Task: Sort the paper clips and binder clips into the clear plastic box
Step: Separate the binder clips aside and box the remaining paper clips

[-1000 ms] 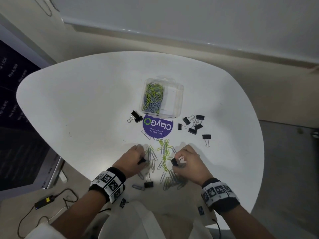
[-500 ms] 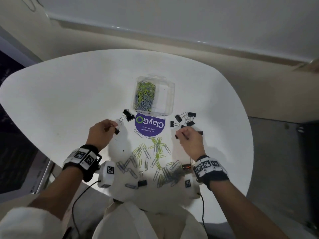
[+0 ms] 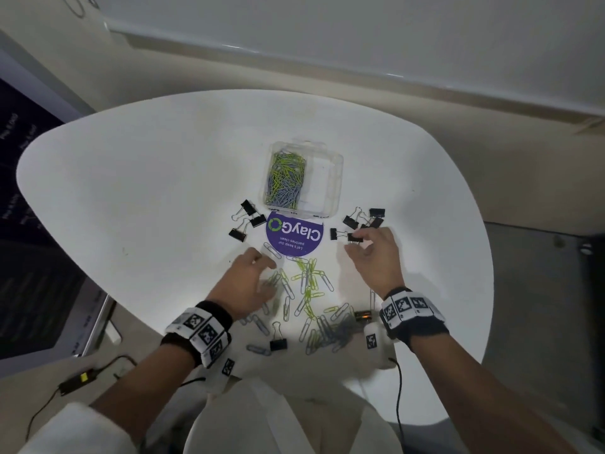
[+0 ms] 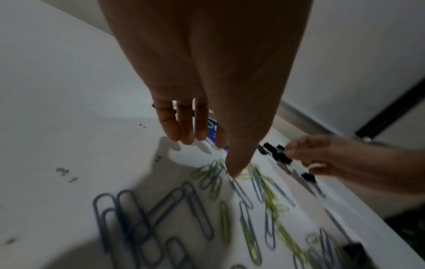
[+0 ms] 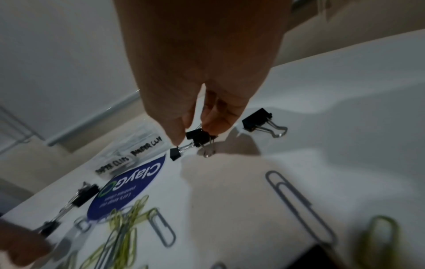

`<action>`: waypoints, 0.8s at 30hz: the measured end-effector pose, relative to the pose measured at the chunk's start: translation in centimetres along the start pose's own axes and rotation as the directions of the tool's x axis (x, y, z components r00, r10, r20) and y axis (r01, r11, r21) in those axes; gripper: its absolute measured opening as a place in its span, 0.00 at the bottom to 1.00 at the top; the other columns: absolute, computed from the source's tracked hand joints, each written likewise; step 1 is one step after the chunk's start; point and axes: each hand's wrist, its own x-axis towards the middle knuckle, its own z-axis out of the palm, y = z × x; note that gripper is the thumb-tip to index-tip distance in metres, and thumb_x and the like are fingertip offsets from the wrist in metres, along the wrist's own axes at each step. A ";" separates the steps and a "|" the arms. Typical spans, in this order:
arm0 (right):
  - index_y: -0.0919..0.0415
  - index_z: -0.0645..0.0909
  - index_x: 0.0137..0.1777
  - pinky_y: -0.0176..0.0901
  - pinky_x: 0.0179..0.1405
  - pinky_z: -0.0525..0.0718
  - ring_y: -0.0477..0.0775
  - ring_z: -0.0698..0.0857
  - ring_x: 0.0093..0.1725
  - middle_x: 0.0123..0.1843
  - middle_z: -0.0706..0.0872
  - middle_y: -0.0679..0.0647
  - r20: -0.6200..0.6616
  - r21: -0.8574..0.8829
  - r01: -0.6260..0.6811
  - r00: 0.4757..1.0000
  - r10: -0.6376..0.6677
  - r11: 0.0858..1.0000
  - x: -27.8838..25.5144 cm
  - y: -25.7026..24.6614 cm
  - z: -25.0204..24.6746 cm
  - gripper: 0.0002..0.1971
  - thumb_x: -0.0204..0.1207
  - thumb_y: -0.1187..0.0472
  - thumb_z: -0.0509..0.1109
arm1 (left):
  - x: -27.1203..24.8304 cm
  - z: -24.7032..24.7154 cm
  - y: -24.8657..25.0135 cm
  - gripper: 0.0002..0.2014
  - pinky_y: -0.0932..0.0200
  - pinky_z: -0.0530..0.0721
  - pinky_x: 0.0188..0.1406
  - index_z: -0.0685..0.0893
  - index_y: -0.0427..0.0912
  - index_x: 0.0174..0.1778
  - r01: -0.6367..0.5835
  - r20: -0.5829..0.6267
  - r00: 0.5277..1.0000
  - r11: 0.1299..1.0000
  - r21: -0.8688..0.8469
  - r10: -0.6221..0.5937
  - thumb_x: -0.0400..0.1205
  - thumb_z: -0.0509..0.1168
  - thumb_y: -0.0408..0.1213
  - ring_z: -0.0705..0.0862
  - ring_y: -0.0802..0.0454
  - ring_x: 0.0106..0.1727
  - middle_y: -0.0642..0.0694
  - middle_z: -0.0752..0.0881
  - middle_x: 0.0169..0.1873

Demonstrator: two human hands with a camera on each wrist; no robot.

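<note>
The rounded white tabletop (image 3: pixel 163 191) carries everything. Toward its far middle stands the clear plastic box (image 3: pixel 330 178), rectangular and split in two: its left compartment holds a heap of green and grey-blue paper clips (image 3: pixel 285 181), while the right one looks bare apart from a white lining. Two small handwritten labels sit on its near wall; the wrist view shows lettering too blurred to read fully. Touching the box's near side lies a round purple sticker (image 3: pixel 294 235) printed "ClayGo".

Between the sticker and the near edge sprawl the loose wire paper clips (image 3: pixel 307 283), yellow-green and grey-blue, some overlapping. The left hand (image 3: pixel 248 283) hovers over the left part of this scatter with its fingers loosely spread and pointing down, holding nothing; the left wrist view shows the thumb tip just above a clip.

The right hand (image 3: pixel 376 257) reaches right of the sticker, thumb and forefinger pinching a small black binder clip (image 5: pixel 198 136) with silver wire handles, among a cluster of the same (image 3: pixel 370 217). Three more black binder clips (image 3: pixel 248 221) lie left of the sticker, and one (image 3: pixel 278 344) lies near the near edge.
</note>
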 end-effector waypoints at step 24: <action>0.49 0.77 0.69 0.44 0.60 0.79 0.49 0.71 0.63 0.64 0.74 0.47 0.439 -0.418 0.251 0.897 -0.048 0.873 -6.2 0.9 1.9 0.30 0.68 0.46 0.80 | 0.1 4.8 4.8 0.27 0.47 0.81 0.54 0.72 0.41 0.69 -0.151 0.118 0.985 0.955 0.257 0.124 0.74 0.69 0.37 0.72 0.42 0.59 0.41 0.72 0.61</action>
